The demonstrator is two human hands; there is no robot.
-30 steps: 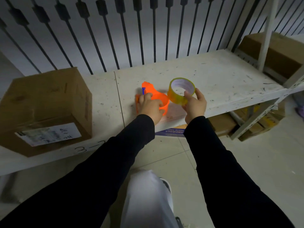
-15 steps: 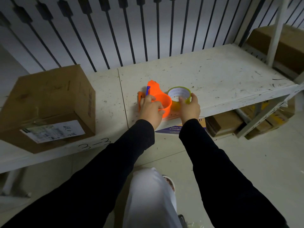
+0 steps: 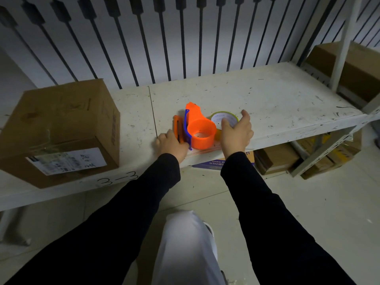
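Observation:
An orange tape dispenser [image 3: 200, 128] with a blue blade guard lies on the white shelf board [image 3: 277, 103], close to its front edge. My left hand [image 3: 170, 145] grips the dispenser's near-left end, with curled fingers against the orange handle. A yellowish tape roll [image 3: 225, 119] lies flat on the board, touching the dispenser's right side. My right hand [image 3: 236, 132] arches over the roll with loose, spread fingers. Its thumb lies over the roll's top and its index finger is raised clear of the roll.
A closed cardboard box [image 3: 59, 128] with a label stands on the shelf at the left. Another box [image 3: 362, 70] sits on a shelf at the far right behind a white upright [image 3: 343, 44]. More cartons [image 3: 275, 159] lie under the shelf. Black bars line the wall behind.
My right hand has set the tape roll down flat beside the dispenser and loosened its fingers. My left hand has slid from the top of the dispenser to its near-left end.

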